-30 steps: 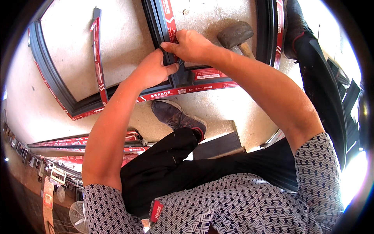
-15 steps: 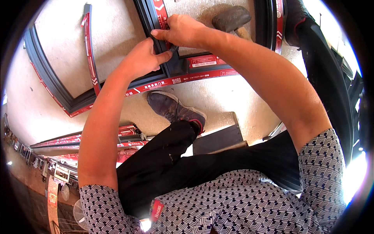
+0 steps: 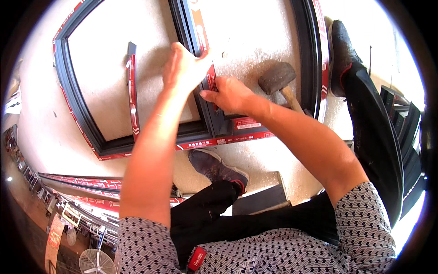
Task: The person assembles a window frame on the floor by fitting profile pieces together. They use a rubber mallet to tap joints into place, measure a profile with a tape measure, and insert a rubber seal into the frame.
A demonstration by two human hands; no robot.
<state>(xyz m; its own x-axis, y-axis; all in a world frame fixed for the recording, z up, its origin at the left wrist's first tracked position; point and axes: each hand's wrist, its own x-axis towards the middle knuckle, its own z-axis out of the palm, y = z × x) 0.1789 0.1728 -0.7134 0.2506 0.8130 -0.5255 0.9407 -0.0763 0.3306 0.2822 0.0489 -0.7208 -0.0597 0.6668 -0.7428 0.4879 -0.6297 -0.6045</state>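
Strong daylight lit the scene from above, bleaching the pale floor [image 3: 255, 41] almost white at the top and right. Short, hard shadows lay under the mallet [image 3: 277, 78] and the raised left hand [image 3: 182, 68]. Fisheye distortion bowed the dark frame [image 3: 75, 105] near the black circular rim. Focus was sharp centrally, softer at the edges.

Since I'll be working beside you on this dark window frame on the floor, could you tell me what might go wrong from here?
The right hand grips the centre bar just where the raised left hand seems poised to strike, so fingers could get pinched or hit. The rubber mallet lies loose beside the right forearm and might be knocked. The loose strip inside the frame could be stepped on or bent.
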